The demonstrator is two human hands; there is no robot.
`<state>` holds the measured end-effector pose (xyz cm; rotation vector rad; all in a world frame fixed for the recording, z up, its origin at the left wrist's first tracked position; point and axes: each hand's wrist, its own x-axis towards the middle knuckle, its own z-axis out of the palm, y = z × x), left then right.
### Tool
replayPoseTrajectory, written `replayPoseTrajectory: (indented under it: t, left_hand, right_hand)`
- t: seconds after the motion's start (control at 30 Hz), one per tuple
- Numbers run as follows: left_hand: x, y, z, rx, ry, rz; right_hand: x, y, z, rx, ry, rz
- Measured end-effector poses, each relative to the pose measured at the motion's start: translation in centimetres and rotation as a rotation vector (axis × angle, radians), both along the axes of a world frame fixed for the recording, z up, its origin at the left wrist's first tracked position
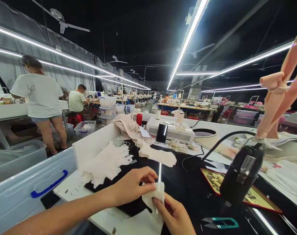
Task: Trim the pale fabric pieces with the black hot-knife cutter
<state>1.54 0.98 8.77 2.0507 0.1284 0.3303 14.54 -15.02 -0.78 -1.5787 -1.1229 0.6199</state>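
Observation:
A small cream fabric piece (159,192) is held up near the front of the black work surface. My left hand (136,184) has its thumb and curled fingers closed at the upper left edge of this cloth. From the lower right, my right hand (176,213) pinches the same cloth, thumb in front and fingers behind. Below them, a larger pale fabric piece (142,223) lies at the table's front edge. Stacked cut fabric pieces (106,161) spread to the left, and another stack (158,155) lies beyond my hands. Teal thread snips (222,223) rest at the right.
A black sewing machine head (243,173) stands right, beside a red-rimmed tray (268,204) of small pale pieces. At the back are a phone (161,133), a white control box (171,129) and a red thread cone (139,119). A lidded plastic bin (53,176) sits left; people work beyond.

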Motion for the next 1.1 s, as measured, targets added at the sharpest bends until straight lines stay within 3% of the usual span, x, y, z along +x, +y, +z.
replayPoseTrajectory:
  t: [0.13, 0.4, 0.83, 1.1]
  left_hand:
    - [-0.7, 1.3, -0.1, -0.249, 0.077, 0.008]
    - [-2.3, 2.1, 0.6, -0.393, 0.255, -0.024]
    - [-3.9, 2.3, 1.5, -0.427, 0.242, 0.001]
    - [-5.0, 2.7, 2.6, -0.363, 0.235, 0.041]
  right_hand:
    - [0.2, 0.3, 1.7, 0.032, -0.070, 0.081]
    - [-0.4, 0.6, 3.4, 0.029, -0.140, 0.162]
    - [-1.1, 0.2, 5.2, -0.082, -0.123, 0.077]
    - [-1.9, 0.0, 5.6, -0.169, 0.232, 0.224]
